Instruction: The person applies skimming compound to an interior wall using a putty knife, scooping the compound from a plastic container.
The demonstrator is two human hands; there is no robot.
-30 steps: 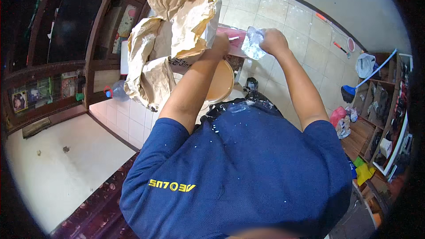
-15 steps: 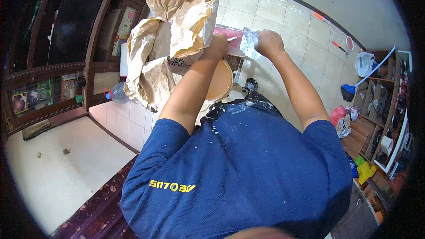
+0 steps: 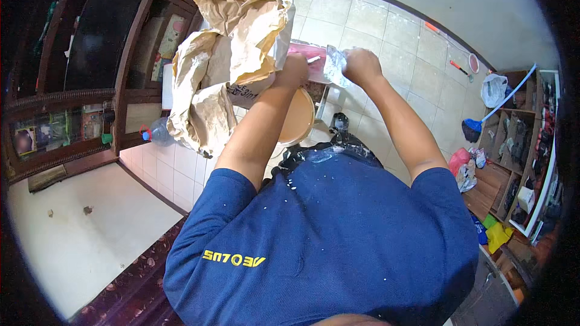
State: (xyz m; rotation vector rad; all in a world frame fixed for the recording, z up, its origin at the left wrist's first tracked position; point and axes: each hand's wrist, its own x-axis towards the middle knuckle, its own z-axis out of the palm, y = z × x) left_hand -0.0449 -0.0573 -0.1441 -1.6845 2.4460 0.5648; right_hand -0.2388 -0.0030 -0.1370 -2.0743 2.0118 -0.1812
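Note:
My right hand is closed in a fist around a scraper with a broad, pale, smeared blade. The blade lies at the right end of a flat pink surface. At the left side of that surface my left hand is closed, its fingers mostly hidden. A small white strip shows just beyond it; I cannot tell whether the hand holds it. Under my left forearm stands a round tan tub, partly covered by the arm. A large crumpled brown paper sack gapes beside my left arm.
A plastic bottle lies left of the sack, near dark wooden cabinets. On the tiled floor to the right are a red-handled tool and a blue broom. Cluttered shelves line the right side.
The whole view has shifted slightly. Both hands stay close together at the pink surface, with the scraper still in my right fist.

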